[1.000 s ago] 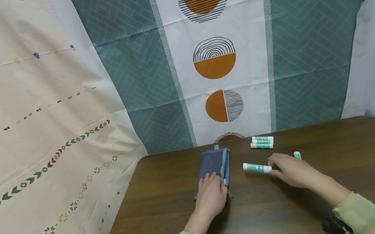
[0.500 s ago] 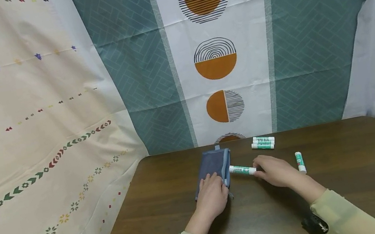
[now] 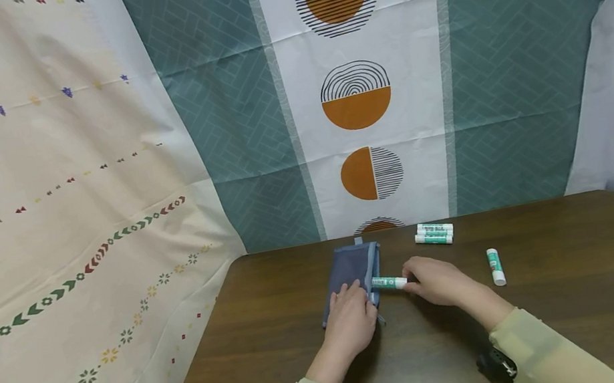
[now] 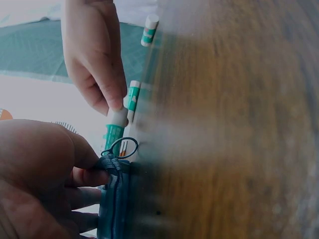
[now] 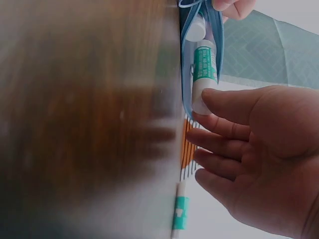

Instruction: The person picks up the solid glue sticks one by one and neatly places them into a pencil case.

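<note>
A blue zippered pouch lies on the table with its right-hand side unzipped. My left hand rests over its near part, and in the left wrist view the thumb and fingers grip the edge of the opening. Between thumb and forefinger, my right hand pinches the white end of a glue stick with a green label. The stick's far end is inside the mouth of the pouch. In the right wrist view another glue stick shows within the pouch, partly hidden by the fabric.
Two glue sticks lie side by side near the back edge of the brown wooden table. A single glue stick lies to the right of my right hand. Patterned cloths hang behind and to the left.
My right hand has moved left with the glue stick, bringing its end into the pouch's opening. The single glue stick on the right has come into full view. My left hand stays on the pouch.
</note>
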### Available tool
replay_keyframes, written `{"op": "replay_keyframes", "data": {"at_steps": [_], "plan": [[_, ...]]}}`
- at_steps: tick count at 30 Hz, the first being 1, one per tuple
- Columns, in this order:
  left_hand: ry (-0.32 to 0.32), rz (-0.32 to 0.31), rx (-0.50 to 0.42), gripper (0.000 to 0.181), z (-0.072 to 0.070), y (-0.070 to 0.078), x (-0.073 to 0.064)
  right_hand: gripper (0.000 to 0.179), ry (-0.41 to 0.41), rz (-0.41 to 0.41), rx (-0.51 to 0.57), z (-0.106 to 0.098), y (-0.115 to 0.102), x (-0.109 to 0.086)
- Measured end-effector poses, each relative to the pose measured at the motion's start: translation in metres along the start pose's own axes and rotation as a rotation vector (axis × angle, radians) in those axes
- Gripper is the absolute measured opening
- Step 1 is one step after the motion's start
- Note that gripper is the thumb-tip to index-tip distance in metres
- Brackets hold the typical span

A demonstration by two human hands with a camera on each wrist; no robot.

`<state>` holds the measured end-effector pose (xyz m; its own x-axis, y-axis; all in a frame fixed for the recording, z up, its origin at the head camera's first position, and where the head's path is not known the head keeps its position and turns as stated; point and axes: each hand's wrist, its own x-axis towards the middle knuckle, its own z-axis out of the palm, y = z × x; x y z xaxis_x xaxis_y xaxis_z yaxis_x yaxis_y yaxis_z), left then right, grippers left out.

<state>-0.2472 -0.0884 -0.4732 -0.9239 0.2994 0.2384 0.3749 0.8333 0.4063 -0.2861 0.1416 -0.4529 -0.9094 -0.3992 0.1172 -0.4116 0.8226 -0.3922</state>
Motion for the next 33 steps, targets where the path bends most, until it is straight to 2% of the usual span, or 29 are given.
{"op": "replay_keyframes", "data": {"at_steps": [6,14,23,26,27,33], "plan": [[-0.012,-0.014,0.032,0.015,0.0,0.0,0.002,0.02,0.033,-0.068,0.015,0.012,0.006,0.01],[-0.021,-0.019,0.022,0.02,-0.001,0.001,0.001,0.015,-0.014,0.021,0.046,0.008,-0.016,0.014],[-0.023,-0.014,0.016,0.02,-0.001,0.002,0.0,0.017,-0.004,-0.055,0.047,0.022,-0.006,0.025],[-0.021,-0.012,0.015,0.018,-0.001,0.002,0.0,0.015,-0.016,-0.034,0.061,0.021,-0.011,0.027],[-0.021,-0.012,0.016,0.018,-0.001,0.002,0.0,0.013,-0.035,-0.002,0.074,0.016,-0.019,0.026],[-0.013,-0.001,0.021,0.019,0.0,0.001,0.0,0.013,-0.032,0.004,0.059,0.021,-0.025,0.03]]}}
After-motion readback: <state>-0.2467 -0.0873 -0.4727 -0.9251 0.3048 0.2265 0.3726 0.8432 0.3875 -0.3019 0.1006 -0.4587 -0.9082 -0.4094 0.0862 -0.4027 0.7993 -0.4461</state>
